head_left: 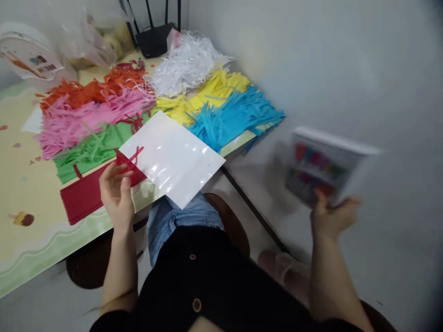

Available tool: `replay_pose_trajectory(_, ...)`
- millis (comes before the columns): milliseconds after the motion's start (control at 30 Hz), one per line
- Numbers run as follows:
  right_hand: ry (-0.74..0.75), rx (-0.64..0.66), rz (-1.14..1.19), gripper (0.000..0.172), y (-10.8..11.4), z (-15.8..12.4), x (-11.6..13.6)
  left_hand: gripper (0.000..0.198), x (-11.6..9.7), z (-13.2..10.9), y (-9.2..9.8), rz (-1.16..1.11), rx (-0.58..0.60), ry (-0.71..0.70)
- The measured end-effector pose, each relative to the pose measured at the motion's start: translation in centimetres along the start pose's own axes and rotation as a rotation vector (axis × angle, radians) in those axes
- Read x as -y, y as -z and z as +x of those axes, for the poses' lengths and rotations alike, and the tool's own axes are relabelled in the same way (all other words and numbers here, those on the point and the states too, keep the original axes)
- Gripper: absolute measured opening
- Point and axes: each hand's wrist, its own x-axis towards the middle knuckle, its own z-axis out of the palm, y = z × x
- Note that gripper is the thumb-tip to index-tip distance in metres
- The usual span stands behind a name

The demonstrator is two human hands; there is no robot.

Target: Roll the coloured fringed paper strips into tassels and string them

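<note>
My left hand (116,191) hovers over the near edge of the table (41,240), fingers curled and pinched on a thin red paper strip (133,157) beside a red paper sheet (85,193). A glossy white sheet (173,159) lies partly over the red one and juts past the table edge. My right hand (332,214) is out to the right, off the table, gripping a white box with colourful contents (323,168) by its lower edge; the box is blurred by motion.
Heaps of cut paper strips cover the table: orange (86,90), pink (86,117), green (93,150), white (187,64), yellow (204,97), blue (235,115). A black router (155,39) and plastic bags stand at the back. A grey wall is on the right.
</note>
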Motion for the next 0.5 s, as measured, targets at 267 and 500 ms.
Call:
replay_pose_trajectory(267, -0.152, 0.388, -0.085, 0.038, -14.3, -1.7, -2.4, 0.049, 1.2, -2.0, 2.3, 0.188, -0.031, 0.105)
replay_pose_trajectory(500, -0.079, 0.393, -0.257, 0.062, -15.3, 2.0, -1.4, 0.046, 1.6, -3.5, 5.4, 0.429, -0.003, 0.079)
